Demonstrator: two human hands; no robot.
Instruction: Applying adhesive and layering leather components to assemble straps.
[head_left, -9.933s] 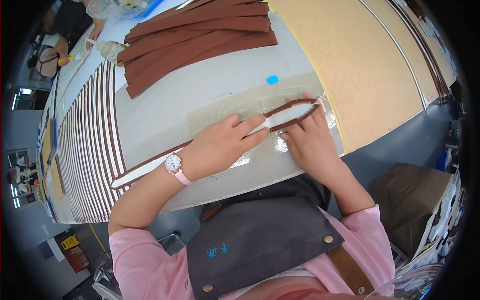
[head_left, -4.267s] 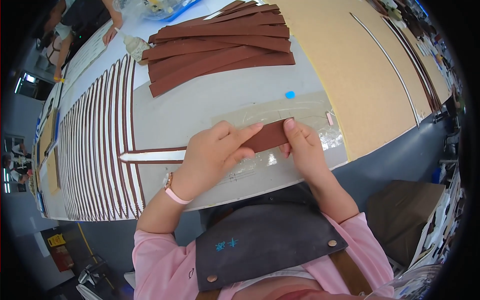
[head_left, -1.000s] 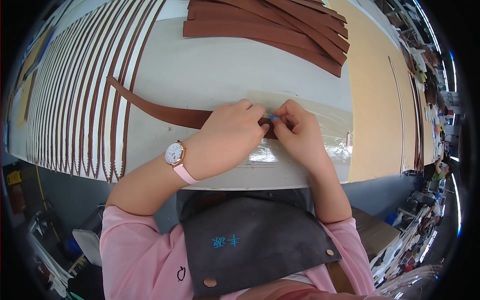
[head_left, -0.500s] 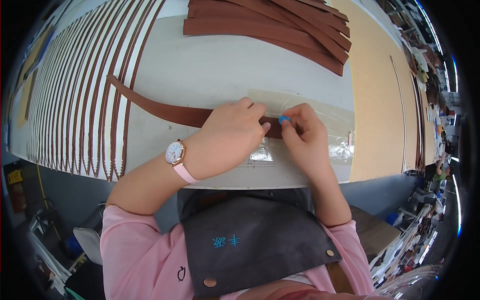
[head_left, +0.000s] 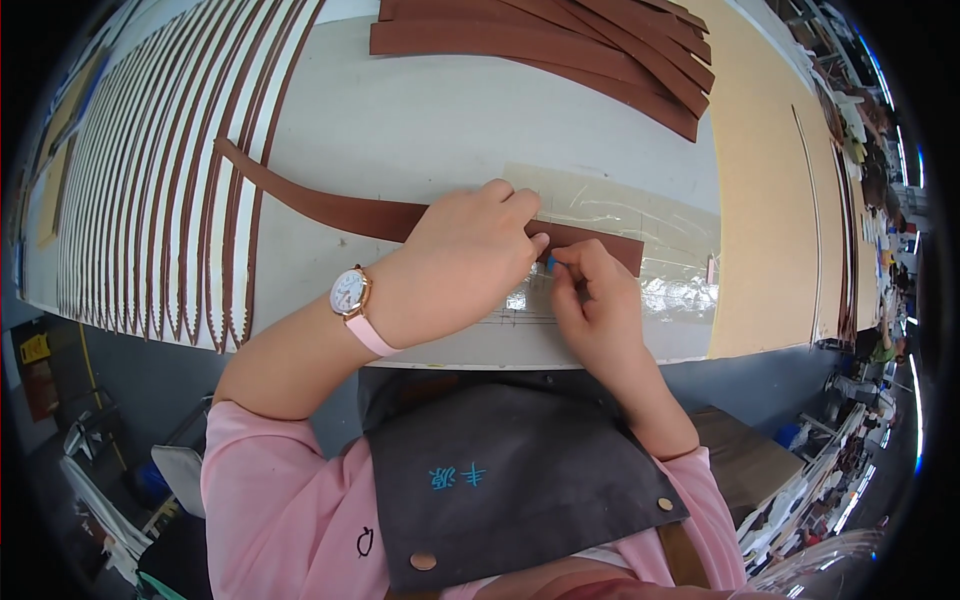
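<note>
A long brown leather-like strip (head_left: pixel 330 208) lies across the table, curving up at its left end. My left hand (head_left: pixel 470 250) is closed over its middle, fingertips pressing it down. The strip's square right end reaches past my fingers onto a clear plastic sheet (head_left: pixel 675 215) with fine lines. My right hand (head_left: pixel 597 300) is closed in a pinch on a small blue piece (head_left: pixel 551 262), held at the strip's near edge beside my left fingertips. The fingers hide most of the blue piece, so its kind is unclear.
Several similar brown strips (head_left: pixel 540 38) lie piled at the far side. On the left, rows of narrow brown strips with white edges (head_left: pixel 215 200) lie side by side. Tan board (head_left: pixel 750 230) covers the table's right part. A small pink piece (head_left: pixel 711 268) lies by the sheet's right edge.
My right hand has moved a little left and toward me with the blue piece, from the strip's face to its near edge. The strip's right end now shows. My left hand stays on the strip.
</note>
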